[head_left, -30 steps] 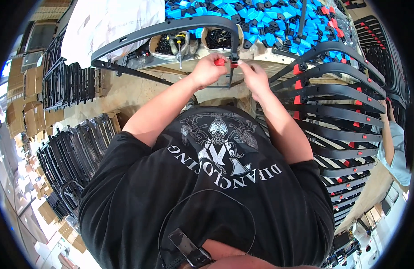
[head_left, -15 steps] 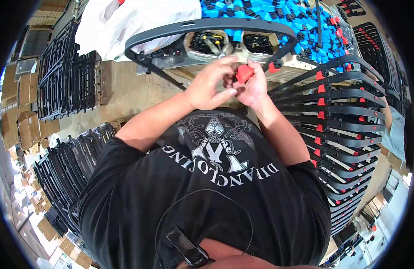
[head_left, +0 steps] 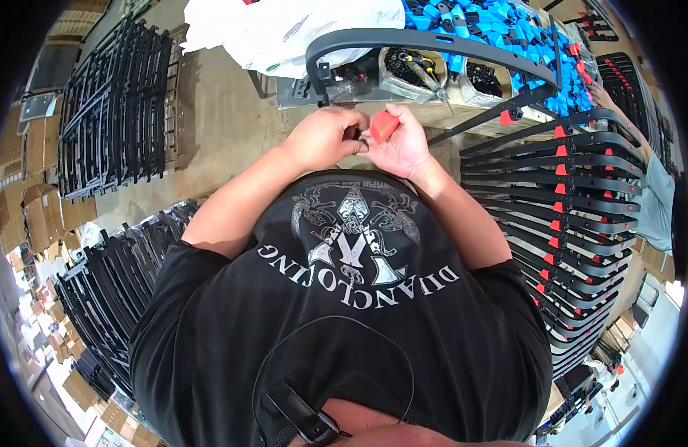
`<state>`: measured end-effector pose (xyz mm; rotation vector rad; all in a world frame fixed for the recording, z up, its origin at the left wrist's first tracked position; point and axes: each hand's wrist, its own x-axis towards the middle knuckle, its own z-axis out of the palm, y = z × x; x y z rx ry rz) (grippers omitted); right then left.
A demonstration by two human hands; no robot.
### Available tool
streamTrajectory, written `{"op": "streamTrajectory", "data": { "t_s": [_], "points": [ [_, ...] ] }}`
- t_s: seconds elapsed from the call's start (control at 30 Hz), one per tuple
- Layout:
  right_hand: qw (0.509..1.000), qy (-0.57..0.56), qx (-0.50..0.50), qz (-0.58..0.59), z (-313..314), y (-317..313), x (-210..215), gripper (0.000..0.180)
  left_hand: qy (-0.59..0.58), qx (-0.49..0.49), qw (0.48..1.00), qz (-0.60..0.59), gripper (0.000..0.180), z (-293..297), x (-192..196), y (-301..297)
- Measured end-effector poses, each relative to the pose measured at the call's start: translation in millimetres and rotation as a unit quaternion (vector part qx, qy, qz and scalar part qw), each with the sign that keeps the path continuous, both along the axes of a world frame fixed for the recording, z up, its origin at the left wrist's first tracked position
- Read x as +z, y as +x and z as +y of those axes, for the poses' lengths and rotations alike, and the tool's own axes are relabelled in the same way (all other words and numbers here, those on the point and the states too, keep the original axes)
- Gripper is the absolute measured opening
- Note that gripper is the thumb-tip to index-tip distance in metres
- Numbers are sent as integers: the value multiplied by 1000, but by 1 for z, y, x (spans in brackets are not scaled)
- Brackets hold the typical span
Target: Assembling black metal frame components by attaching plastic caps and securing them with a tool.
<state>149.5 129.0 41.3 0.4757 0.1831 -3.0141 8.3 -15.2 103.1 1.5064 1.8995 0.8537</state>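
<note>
In front of my chest my right hand [head_left: 402,149] holds a small red plastic piece [head_left: 384,127] between thumb and fingers. Close beside it, my left hand [head_left: 325,138] has its fingers curled in a pinch; a bit of something dark shows at its fingertips, too small to name. Just beyond my hands stands a curved black metal frame [head_left: 441,43], with another red piece [head_left: 510,117] fitted on its right leg. Behind the frame, two boxes of small black parts sit on the bench, and pliers with yellow-and-black handles [head_left: 426,73] lie across the left box [head_left: 404,91].
Blue plastic pieces [head_left: 500,37] are heaped on the bench beside a white sack [head_left: 284,30]. Black frames with red pieces [head_left: 560,179] are stacked at my right, near another person's sleeve [head_left: 657,208]. More black frames [head_left: 120,112] stand at left, with cardboard boxes [head_left: 42,208] beyond.
My view has shifted, so the bench and curved frame appear further right. My hands have moved slightly; the left fingers are more curled, and the red piece stays in my right hand.
</note>
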Motion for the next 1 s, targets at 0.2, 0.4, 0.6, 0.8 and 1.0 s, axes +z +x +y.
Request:
{"op": "streamTrajectory", "data": {
  "t_s": [0.2, 0.4, 0.6, 0.8, 1.0],
  "points": [
    [995, 33, 75, -64, -24, -21, -23, 55, -137, 8, 990, 12, 19, -24, -13, -13],
    [990, 75, 122, -19, -37, -48, -29, 55, -101, 105, 984, -103, 20, -47, -40, -21],
    [990, 57, 124, -25, -39, -57, -27, 53, -59, 78, 994, 47, 27, -58, -39, -30],
    [985, 73, 131, -78, -47, -63, -59, 46, -96, 117, 987, -45, 15, -71, -51, -38],
    [729, 589, 246, -247, -46, -87, -64, 37, -4, 337, 853, -397, 7, -79, -120, -74]
  ]
}}
